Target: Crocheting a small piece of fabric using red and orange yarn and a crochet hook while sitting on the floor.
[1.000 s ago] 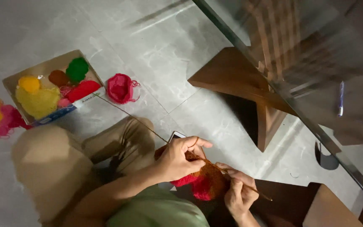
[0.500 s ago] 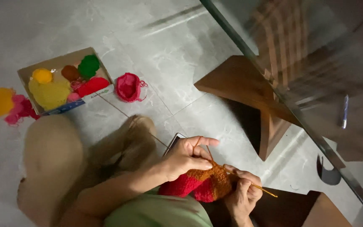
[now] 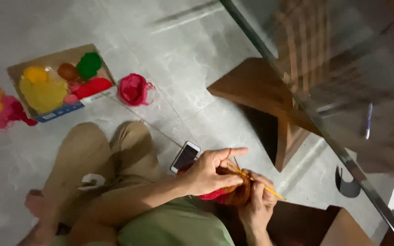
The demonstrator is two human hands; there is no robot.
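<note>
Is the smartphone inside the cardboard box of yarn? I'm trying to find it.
No, the white-edged smartphone lies on the grey tiled floor beside the person's knee, well apart from the cardboard box of coloured yarn.

A home: grey tiled floor (image 3: 197, 59), a glass table (image 3: 343, 91) on a wooden base (image 3: 270, 100) at right, a box (image 3: 55, 59) of coloured yarn far left, a phone (image 3: 185, 156) on the floor.

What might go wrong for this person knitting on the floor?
The phone lies on the tile right beside the knee, so a shifting leg might knock it. The needle tip pokes out past the right hand, close to the left hand, and might prick a finger. The loose red yarn ball may roll away.
</note>
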